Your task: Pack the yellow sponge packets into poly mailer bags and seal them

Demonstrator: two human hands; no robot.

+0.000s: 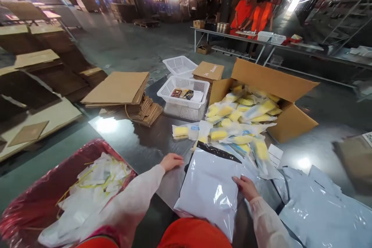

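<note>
A white plastic mailing bag [209, 186] with a black strip along its top lies in front of me at the table's near edge. My right hand [246, 186] pinches its right edge between thumb and fingers. To the bag's upper left, my left hand [172, 161] rests on the metal table with fingers stretched out, holding nothing. Just beyond the bag, several yellow items in clear wrappers [232, 124] spill from an open cardboard box [273, 79]. More white mailing bags [325, 209] are piled at my right, and a small white label card [274, 155] lies between.
A bin lined with red plastic [26, 197] holds scraps at my left. Flat cardboard sheets [116, 87] and a white basket [183, 91] with cards stand at the table's back. Two people in orange [252, 13] are at a far table [226, 33].
</note>
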